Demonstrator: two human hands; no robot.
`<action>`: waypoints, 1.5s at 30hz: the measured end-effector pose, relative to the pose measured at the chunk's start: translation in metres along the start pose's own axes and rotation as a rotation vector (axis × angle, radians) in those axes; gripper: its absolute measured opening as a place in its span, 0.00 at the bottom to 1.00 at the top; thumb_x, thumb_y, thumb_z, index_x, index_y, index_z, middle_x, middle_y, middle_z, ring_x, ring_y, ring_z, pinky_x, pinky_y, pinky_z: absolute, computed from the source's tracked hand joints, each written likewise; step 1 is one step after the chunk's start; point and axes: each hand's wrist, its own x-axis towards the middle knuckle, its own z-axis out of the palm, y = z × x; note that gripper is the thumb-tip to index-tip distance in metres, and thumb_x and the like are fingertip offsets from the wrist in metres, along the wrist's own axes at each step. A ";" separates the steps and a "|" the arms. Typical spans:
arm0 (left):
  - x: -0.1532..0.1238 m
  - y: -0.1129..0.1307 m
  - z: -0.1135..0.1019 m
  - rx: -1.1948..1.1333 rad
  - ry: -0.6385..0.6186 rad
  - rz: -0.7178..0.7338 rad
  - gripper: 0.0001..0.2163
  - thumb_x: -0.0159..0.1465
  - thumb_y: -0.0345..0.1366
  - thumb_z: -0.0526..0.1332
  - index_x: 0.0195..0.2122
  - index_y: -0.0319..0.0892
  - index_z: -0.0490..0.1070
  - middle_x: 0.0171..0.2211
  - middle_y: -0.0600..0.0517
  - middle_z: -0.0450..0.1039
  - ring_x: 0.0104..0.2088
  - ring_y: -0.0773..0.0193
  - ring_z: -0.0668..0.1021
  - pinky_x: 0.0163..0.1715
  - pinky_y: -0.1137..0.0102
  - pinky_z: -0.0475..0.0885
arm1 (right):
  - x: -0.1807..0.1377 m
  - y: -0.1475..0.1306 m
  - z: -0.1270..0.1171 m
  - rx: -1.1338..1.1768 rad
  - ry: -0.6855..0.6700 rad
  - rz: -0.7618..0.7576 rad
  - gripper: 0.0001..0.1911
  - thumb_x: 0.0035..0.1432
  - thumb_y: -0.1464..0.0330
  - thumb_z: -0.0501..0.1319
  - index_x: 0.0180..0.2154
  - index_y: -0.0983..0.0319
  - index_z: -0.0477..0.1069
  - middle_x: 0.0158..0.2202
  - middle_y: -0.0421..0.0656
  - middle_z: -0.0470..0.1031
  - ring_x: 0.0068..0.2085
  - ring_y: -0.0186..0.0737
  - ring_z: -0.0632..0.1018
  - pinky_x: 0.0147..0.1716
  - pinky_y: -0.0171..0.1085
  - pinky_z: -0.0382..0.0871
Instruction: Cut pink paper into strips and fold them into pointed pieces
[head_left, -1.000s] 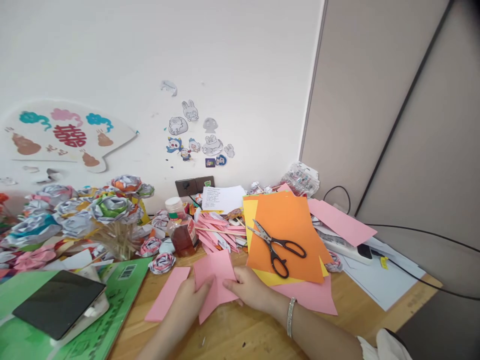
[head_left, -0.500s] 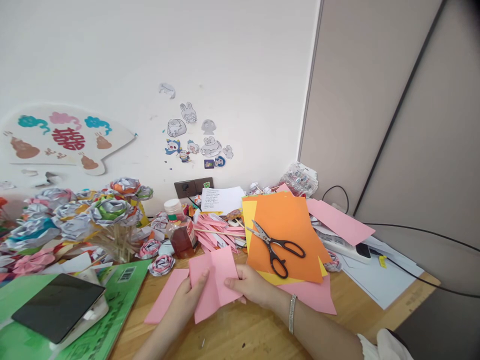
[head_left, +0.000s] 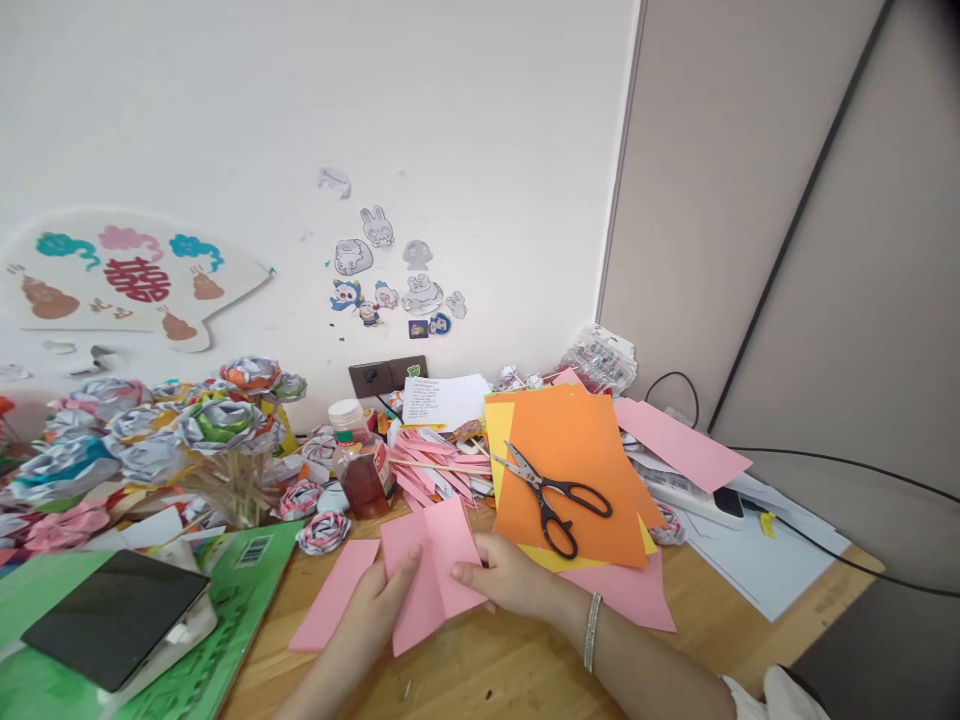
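A pink sheet of paper (head_left: 433, 570), creased down its middle and partly opened like a booklet, is held up over the table between both hands. My left hand (head_left: 379, 605) grips its left edge, thumb on the front. At the right edge my right hand (head_left: 510, 578) pinches it, also with the thumb in front; the fingers behind are mostly hidden. Another pink paper strip (head_left: 330, 598) lies flat by my left hand. Black-handled scissors (head_left: 551, 497) rest slightly spread on orange paper (head_left: 585, 440), to the right beyond my right hand.
A bottle of reddish liquid (head_left: 363, 465) stands behind the pink paper, beside a heap of pink scraps (head_left: 435, 460). Rolled paper flowers (head_left: 217, 425) crowd the left. A dark tablet (head_left: 116, 618) lies over a green book (head_left: 251, 590). At right are a power strip (head_left: 694, 492) and cables.
Both hands and the creased pink paper have shifted very slightly down and to the right. The grip looks the same, and nothing else has visibly moved.
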 end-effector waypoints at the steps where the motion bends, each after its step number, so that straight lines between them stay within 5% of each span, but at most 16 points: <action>1: 0.000 0.000 0.000 -0.030 -0.033 -0.031 0.18 0.55 0.45 0.57 0.40 0.36 0.70 0.35 0.45 0.78 0.37 0.54 0.78 0.39 0.66 0.72 | 0.000 0.000 -0.001 0.050 -0.034 -0.019 0.16 0.55 0.57 0.54 0.32 0.64 0.63 0.22 0.36 0.61 0.20 0.28 0.62 0.18 0.28 0.54; 14: 0.003 0.001 -0.007 0.255 -0.051 0.053 0.22 0.54 0.51 0.55 0.34 0.34 0.73 0.29 0.45 0.79 0.32 0.50 0.78 0.32 0.65 0.73 | 0.007 0.010 -0.003 0.025 -0.009 -0.043 0.25 0.54 0.48 0.49 0.25 0.64 0.61 0.20 0.37 0.60 0.21 0.28 0.62 0.20 0.29 0.54; 23: -0.001 0.003 -0.013 -0.099 -0.179 -0.073 0.30 0.54 0.53 0.56 0.51 0.35 0.63 0.49 0.42 0.69 0.48 0.53 0.73 0.50 0.63 0.65 | 0.008 0.008 -0.005 0.483 -0.124 -0.002 0.23 0.49 0.50 0.57 0.26 0.66 0.63 0.20 0.37 0.63 0.19 0.27 0.64 0.20 0.30 0.58; 30: -0.013 0.006 -0.005 -0.426 -0.314 -0.181 0.31 0.55 0.51 0.55 0.56 0.39 0.56 0.47 0.42 0.72 0.48 0.52 0.72 0.50 0.60 0.66 | 0.005 0.004 -0.003 0.662 -0.210 -0.034 0.22 0.49 0.52 0.59 0.26 0.67 0.65 0.20 0.38 0.66 0.19 0.28 0.66 0.20 0.30 0.58; 34: -0.014 0.008 0.002 -0.472 -0.286 -0.185 0.29 0.57 0.51 0.53 0.56 0.41 0.56 0.45 0.43 0.74 0.46 0.52 0.74 0.46 0.59 0.69 | 0.007 0.004 -0.001 0.703 -0.191 -0.060 0.22 0.49 0.52 0.58 0.26 0.67 0.65 0.19 0.38 0.65 0.17 0.28 0.66 0.18 0.30 0.58; 39: 0.002 0.002 0.000 -0.153 -0.082 -0.195 0.22 0.57 0.46 0.56 0.48 0.37 0.66 0.37 0.43 0.78 0.40 0.52 0.77 0.41 0.61 0.72 | 0.013 0.009 -0.001 0.584 -0.045 0.011 0.24 0.45 0.50 0.60 0.27 0.66 0.63 0.19 0.36 0.63 0.18 0.27 0.63 0.17 0.29 0.56; 45: 0.004 0.005 -0.005 0.117 -0.079 0.023 0.22 0.51 0.48 0.61 0.41 0.36 0.72 0.35 0.45 0.78 0.39 0.50 0.77 0.41 0.62 0.71 | 0.014 0.019 -0.002 0.167 0.056 -0.048 0.23 0.54 0.50 0.52 0.26 0.64 0.62 0.20 0.37 0.62 0.21 0.29 0.63 0.19 0.29 0.53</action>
